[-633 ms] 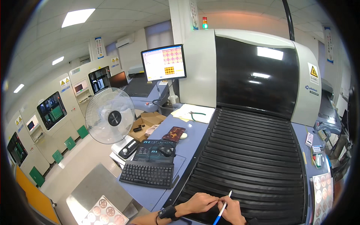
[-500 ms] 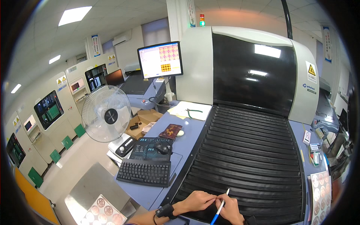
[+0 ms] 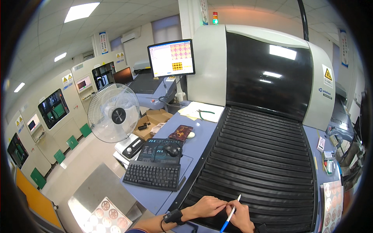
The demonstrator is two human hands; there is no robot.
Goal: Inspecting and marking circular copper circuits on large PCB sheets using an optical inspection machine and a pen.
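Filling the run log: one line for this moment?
left hand on ribbed black cover | right hand holds pen | hands touching

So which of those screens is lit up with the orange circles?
The flat monitor on a stand behind the keyboard; the screens built into the beige cabinets at left look dark.

keyboard (image 3: 152,175) left of ribbed cover (image 3: 259,163), fan (image 3: 113,113) behind keyboard

Bright, even light from ceiling panels (image 3: 79,11). Glare patches on the machine's dark hood (image 3: 268,77). Soft, faint shadows only. Strong fisheye: straight edges bow, black vignette at rim. Centre sharp, edges slightly soft.
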